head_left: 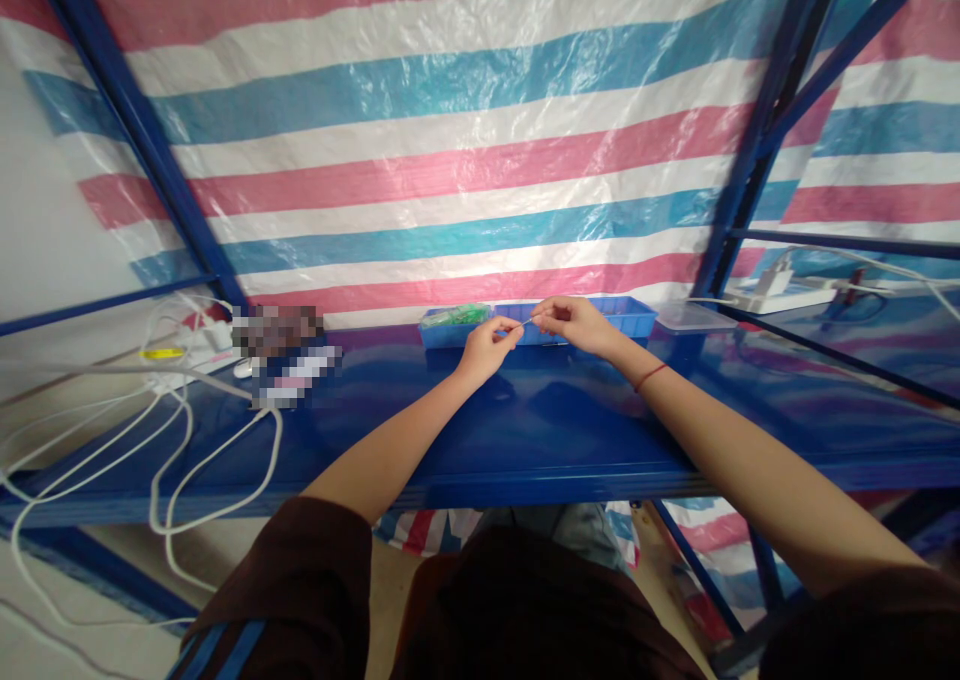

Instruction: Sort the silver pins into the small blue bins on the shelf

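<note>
My left hand (491, 348) and my right hand (574, 322) meet fingertip to fingertip above the blue shelf, just in front of a long blue plastic bin (619, 322). Both are closed in a pinch. Something small and thin seems to lie between the fingertips, too fine to name. Behind my left hand, green items in clear plastic (461, 315) fill the bin's left section. The contents of the right section are mostly hidden by my right hand. A red cord (649, 376) circles my right wrist.
White cables (180, 440) loop over the shelf's left end beside a power strip (196, 368) and a yellow object (162, 353). A blurred-out patch (289, 355) lies there too. A clear plastic lid (694, 316) sits right of the bin. Blue metal posts (757, 150) stand at both sides.
</note>
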A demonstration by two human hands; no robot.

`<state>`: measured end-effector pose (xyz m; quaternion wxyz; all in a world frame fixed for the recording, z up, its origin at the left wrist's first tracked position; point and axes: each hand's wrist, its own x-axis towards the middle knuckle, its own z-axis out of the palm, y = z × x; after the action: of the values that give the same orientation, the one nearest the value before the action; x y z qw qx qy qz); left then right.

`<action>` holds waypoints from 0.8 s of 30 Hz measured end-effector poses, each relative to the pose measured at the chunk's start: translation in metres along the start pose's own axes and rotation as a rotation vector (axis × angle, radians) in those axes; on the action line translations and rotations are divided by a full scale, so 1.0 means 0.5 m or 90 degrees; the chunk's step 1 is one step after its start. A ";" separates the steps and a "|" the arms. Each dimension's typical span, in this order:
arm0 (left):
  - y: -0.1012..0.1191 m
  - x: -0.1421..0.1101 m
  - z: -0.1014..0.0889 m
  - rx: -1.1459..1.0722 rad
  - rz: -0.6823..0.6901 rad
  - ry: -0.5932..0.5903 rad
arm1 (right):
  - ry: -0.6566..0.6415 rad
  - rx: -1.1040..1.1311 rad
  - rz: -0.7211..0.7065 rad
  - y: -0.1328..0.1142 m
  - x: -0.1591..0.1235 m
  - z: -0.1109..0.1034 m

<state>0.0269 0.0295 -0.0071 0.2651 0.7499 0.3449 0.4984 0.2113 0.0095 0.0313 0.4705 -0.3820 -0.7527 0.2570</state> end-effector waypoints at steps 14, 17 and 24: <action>0.000 -0.013 0.013 0.151 -0.006 -0.125 | 0.312 -0.221 -0.039 0.000 0.006 -0.059; -0.004 -0.014 0.013 0.184 0.022 -0.156 | 0.468 -0.360 -0.016 0.029 0.000 -0.114; -0.002 -0.012 0.007 0.234 0.040 -0.188 | 0.324 -0.619 0.085 0.091 -0.011 -0.158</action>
<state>0.0282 0.0253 -0.0128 0.1563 0.8605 0.3638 0.3206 0.2992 0.0334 0.0284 0.3897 -0.6525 -0.6211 -0.1914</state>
